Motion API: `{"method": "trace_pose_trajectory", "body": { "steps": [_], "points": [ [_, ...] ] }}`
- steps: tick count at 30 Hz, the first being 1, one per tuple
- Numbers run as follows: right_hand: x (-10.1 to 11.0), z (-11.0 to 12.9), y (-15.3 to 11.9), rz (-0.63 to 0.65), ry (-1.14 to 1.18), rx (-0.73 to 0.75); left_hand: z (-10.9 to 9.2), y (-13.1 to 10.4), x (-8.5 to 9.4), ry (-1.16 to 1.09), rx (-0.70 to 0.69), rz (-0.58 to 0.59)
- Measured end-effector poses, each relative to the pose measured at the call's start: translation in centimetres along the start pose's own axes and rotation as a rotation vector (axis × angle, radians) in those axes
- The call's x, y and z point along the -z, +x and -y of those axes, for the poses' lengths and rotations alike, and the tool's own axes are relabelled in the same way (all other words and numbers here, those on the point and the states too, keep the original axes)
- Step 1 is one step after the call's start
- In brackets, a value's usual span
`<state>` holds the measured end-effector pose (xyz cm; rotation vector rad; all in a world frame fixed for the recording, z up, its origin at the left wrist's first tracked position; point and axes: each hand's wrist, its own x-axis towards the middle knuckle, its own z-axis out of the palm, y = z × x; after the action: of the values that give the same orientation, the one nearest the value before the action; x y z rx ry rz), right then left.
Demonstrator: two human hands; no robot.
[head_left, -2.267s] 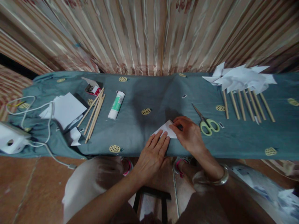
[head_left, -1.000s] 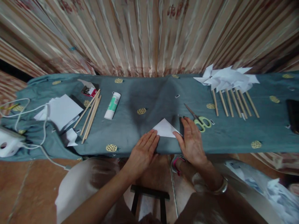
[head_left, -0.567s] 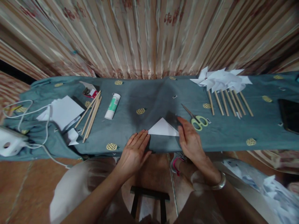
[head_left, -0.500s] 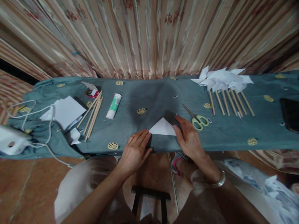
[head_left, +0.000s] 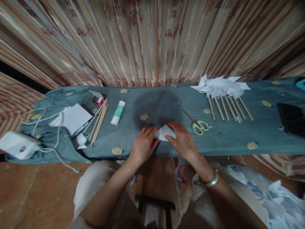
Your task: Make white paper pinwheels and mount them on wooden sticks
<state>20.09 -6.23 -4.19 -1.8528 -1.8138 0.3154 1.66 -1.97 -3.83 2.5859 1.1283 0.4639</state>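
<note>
A white sheet of paper (head_left: 164,132), folded to a triangle, lies on the cloth near the front edge of the table. My left hand (head_left: 143,143) has its fingers and thumb closed at the paper's left corner. At the other side my right hand (head_left: 183,140) grips the paper, thumb on its face and fingers over the upper right edge. The fingers partly cover both side corners. To the right of my right hand are scissors (head_left: 199,126) with light green handles, blades pointing away to the upper left.
Paper pinwheels on sticks (head_left: 220,87) lie at the back right, near a black phone (head_left: 291,119). Leftward are a glue stick (head_left: 118,113), loose wooden sticks (head_left: 99,125), a small red box (head_left: 98,99), paper squares (head_left: 73,118) and a white power strip (head_left: 20,144) with cables.
My right hand has moved in over the paper's right side, its thumb now on the face. My left fingers have closed in on the left corner. The camera view has shifted slightly.
</note>
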Motion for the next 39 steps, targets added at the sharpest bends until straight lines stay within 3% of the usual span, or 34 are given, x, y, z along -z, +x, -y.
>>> {"method": "trace_pose_trajectory", "body": {
  "steps": [4,9,21,29,34,39],
  "points": [
    [0.6,-0.4,0.0,-0.053,0.037,-0.020,-0.3,1.0,0.0,0.005,0.001,0.037],
    [2.2,-2.0,0.4,-0.120,0.025,-0.151,-0.2,1.5,0.0,-0.024,0.029,0.065],
    [2.5,-2.0,0.4,-0.027,0.150,-0.180,0.0,2.2,0.2,-0.248,0.146,0.089],
    [2.9,-1.8,0.9,0.061,0.281,-0.283,-0.2,2.3,-0.1,-0.203,0.035,0.039],
    [2.9,-1.7,0.9,0.138,0.367,-0.249,-0.2,2.2,-0.2,-0.209,-0.059,-0.058],
    [3.2,-1.5,0.9,0.127,0.379,-0.229,-0.5,2.2,0.0,-0.314,0.002,-0.059]
  ]
}}
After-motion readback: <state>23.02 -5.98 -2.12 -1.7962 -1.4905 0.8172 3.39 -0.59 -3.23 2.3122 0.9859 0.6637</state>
